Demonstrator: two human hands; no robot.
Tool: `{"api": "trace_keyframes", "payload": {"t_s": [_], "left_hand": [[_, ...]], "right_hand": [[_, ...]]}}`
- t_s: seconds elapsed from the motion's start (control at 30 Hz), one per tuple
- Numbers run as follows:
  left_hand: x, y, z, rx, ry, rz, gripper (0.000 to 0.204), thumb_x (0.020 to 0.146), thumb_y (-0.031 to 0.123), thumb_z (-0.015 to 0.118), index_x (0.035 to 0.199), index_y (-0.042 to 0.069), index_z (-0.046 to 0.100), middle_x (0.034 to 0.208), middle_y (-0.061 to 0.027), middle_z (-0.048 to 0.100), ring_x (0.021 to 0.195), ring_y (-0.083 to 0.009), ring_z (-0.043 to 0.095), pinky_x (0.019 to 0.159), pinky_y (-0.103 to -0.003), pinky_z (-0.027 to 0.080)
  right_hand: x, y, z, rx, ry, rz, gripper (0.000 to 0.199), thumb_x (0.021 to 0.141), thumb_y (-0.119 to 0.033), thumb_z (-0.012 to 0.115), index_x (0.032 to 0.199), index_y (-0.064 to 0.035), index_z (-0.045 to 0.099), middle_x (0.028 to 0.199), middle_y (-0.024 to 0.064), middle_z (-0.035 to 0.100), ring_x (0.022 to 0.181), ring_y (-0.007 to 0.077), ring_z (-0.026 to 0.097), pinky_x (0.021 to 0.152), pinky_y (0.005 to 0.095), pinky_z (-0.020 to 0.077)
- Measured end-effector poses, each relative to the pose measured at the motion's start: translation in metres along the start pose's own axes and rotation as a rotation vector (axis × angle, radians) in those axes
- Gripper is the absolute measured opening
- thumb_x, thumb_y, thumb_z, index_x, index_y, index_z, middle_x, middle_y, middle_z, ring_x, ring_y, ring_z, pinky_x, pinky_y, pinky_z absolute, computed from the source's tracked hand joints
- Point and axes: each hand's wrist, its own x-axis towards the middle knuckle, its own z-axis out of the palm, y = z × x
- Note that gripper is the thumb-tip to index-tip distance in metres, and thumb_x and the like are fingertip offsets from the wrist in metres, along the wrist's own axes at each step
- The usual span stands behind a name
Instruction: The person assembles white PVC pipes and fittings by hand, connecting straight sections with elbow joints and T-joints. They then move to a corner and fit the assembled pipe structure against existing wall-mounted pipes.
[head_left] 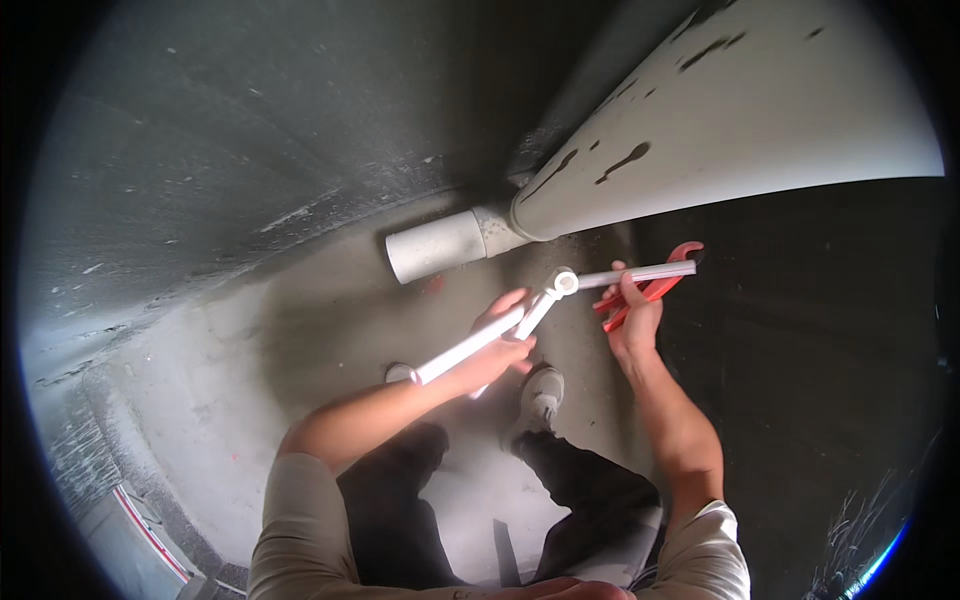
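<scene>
My left hand (503, 345) is closed round white plastic pipes in the middle of the view. One loose length of pipe (465, 347) slants down to the left over my wrist. Another pipe (537, 313) runs from the same hand up to a white round-mouthed pipe fitting (564, 281). From that fitting a further pipe (665, 270) reaches right, past my right hand (638, 318). The right fingers wrap this pipe together with a red pipe cutter (655, 291), whose hooked jaw sticks out beyond the hand, beside the pipe's end.
A thick white drain pipe (740, 110) with dark smears rises at the upper right. At its foot, a short white pipe stub (435, 247) points left along the dark wall (250, 120). My shoes (541, 395) stand on the dusty concrete floor (300, 350).
</scene>
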Motion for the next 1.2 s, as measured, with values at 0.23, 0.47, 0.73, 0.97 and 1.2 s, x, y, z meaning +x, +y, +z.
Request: {"api": "trace_keyframes", "payload": {"t_s": [0.23,0.47,0.73,0.97,1.2], "left_hand": [[0.014,-0.176,-0.134,0.94,-0.414,-0.128,0.007,0.083,0.008,0.071,0.087,0.002,0.071,0.071,-0.0093,0.069,0.062,-0.02,0.065,0.062,-0.038,0.053],[0.028,-0.075,-0.2,0.418,-0.043,-0.225,0.007,0.078,0.002,0.066,0.084,0.002,0.07,0.073,-0.0062,0.068,0.061,-0.0155,0.064,0.056,-0.031,0.051],[0.116,0.016,-0.059,0.051,-0.172,0.321,0.051,0.072,-0.002,0.054,0.12,-0.012,0.064,0.113,-0.0259,0.071,0.103,-0.0328,0.072,0.092,-0.042,0.058],[0.124,0.022,-0.041,-0.111,-0.552,0.282,0.057,0.081,0.004,0.064,0.135,-0.012,0.057,0.113,-0.0307,0.071,0.087,-0.0291,0.073,0.065,-0.031,0.057],[0.129,-0.052,-0.054,-0.46,-0.145,0.524,0.043,0.093,0.005,0.065,0.133,-0.009,0.058,0.104,-0.0265,0.071,0.056,-0.0132,0.058,0.047,-0.024,0.043]], "right_hand": [[0.05,0.001,-0.022,0.012,-0.297,-0.21,0.023,0.094,-0.006,0.07,0.108,-0.0069,0.052,0.113,0.013,0.063,0.081,0.0176,0.063,0.071,0.034,0.0604],[0.046,-0.008,-0.044,0.044,-0.67,-0.144,0.033,0.089,-0.01,0.076,0.111,-0.0057,0.051,0.113,0.0179,0.066,0.079,0.0217,0.067,0.068,0.0408,0.0641],[0.016,-0.023,-0.006,0.017,-0.904,-0.199,0.031,0.09,-0.012,0.076,0.11,-0.0069,0.052,0.113,0.0174,0.067,0.082,0.0224,0.067,0.072,0.0397,0.0645],[0.005,-0.031,-0.009,0.041,-0.782,-0.377,0.031,0.093,-0.015,0.075,0.113,-0.006,0.054,0.117,0.0151,0.065,0.086,0.0212,0.068,0.075,0.0408,0.0623],[0.021,0.018,-0.016,-0.049,-0.388,-0.189,0.015,0.1,-0.013,0.064,0.104,-0.0084,0.051,0.105,0.0119,0.068,0.076,0.0175,0.064,0.067,0.0368,0.0594]]}}
